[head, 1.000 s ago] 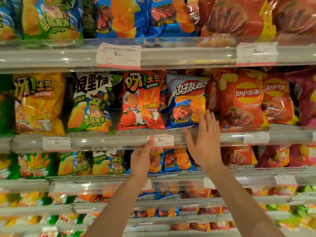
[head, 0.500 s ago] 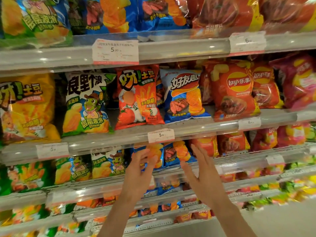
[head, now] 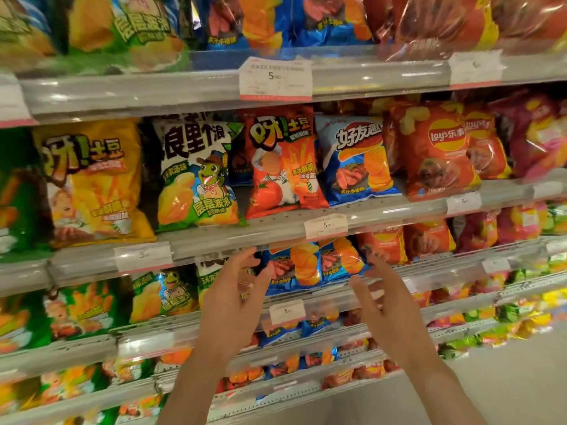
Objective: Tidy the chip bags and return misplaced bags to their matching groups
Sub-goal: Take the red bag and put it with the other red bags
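On the middle shelf stand a yellow chip bag (head: 95, 179), a white and green frog bag (head: 196, 176), a red tomato bag (head: 283, 162), a blue ridged-chip bag (head: 357, 161) and orange Lay's bags (head: 435, 148). One shelf lower, two blue bags (head: 310, 265) sit between my hands. My left hand (head: 233, 299) and my right hand (head: 389, 305) are both raised in front of that lower shelf, fingers spread and relaxed, holding nothing and touching no bag.
The shelf rails (head: 245, 234) carry price tags (head: 325, 225). Green bags (head: 76, 308) fill the lower left, purple bags (head: 534, 133) the right. More blue and red bags line the top shelf (head: 276, 23). Grey floor (head: 506, 378) shows at the lower right.
My right hand has come down from the blue bag on the middle shelf to the shelf below. My left hand dropped slightly too. The view has swung left.
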Demonstrator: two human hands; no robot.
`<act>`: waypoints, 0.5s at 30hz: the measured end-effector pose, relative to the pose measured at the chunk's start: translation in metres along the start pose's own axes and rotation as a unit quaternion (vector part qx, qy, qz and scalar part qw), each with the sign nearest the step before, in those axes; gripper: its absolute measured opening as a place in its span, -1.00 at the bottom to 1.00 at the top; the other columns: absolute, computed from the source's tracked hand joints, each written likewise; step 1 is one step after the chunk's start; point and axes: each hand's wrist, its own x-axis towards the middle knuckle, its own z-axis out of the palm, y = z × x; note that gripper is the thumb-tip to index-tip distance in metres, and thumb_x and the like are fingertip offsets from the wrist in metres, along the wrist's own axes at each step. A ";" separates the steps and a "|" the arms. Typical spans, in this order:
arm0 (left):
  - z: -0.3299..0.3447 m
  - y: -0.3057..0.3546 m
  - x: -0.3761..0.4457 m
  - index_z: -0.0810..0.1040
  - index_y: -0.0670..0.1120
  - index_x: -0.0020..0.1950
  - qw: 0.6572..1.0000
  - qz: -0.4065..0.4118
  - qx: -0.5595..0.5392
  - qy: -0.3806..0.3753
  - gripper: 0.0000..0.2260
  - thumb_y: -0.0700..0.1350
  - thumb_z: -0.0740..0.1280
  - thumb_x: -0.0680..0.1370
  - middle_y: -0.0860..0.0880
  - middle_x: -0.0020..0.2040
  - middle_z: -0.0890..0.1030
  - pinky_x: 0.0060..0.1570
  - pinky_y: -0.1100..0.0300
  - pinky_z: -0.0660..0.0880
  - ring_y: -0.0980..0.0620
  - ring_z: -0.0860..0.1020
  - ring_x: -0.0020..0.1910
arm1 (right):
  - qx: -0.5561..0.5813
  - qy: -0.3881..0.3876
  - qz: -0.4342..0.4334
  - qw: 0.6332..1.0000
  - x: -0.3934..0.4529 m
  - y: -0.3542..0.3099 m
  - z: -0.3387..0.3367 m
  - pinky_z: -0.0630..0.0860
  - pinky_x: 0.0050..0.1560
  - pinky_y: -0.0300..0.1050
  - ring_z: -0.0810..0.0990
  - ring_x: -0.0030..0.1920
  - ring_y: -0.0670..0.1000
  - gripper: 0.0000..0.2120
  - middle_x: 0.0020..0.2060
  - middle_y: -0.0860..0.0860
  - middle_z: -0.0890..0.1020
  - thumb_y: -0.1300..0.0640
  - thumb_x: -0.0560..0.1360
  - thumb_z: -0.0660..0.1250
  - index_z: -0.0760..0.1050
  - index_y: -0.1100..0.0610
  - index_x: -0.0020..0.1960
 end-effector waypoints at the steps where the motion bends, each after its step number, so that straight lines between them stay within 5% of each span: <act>1: -0.005 0.003 0.004 0.46 0.12 0.42 1.000 0.010 0.011 0.006 -0.45 0.35 0.23 0.50 0.28 0.19 0.59 0.01 0.12 0.63 0.32 0.59 0.02 | -0.009 0.012 -0.010 1.000 0.003 -0.005 -0.002 0.64 0.09 0.07 0.60 0.19 -0.04 -0.36 0.31 -0.12 0.55 -0.34 0.55 0.19 0.26 -0.11 0.55; 11: -0.022 0.050 0.089 0.40 0.04 0.46 0.990 0.094 0.092 0.051 -0.58 0.09 0.32 0.63 0.09 0.23 0.52 -0.03 0.18 0.53 0.19 0.59 -0.02 | -0.125 0.095 -0.130 0.979 0.093 -0.068 -0.033 0.57 0.03 0.07 0.59 0.22 0.18 -0.41 0.34 0.12 0.54 -0.21 0.63 0.18 0.31 0.12 0.53; 15: -0.012 0.063 0.129 0.37 0.02 0.47 0.989 0.091 0.115 0.030 -0.56 0.02 0.34 0.61 -0.10 0.33 0.46 0.25 -0.04 0.53 -0.08 0.56 0.21 | -0.166 0.083 -0.170 0.968 0.145 -0.096 -0.036 0.53 0.10 0.06 0.57 0.26 0.19 -0.46 0.33 0.14 0.54 -0.14 0.65 0.23 0.34 0.16 0.50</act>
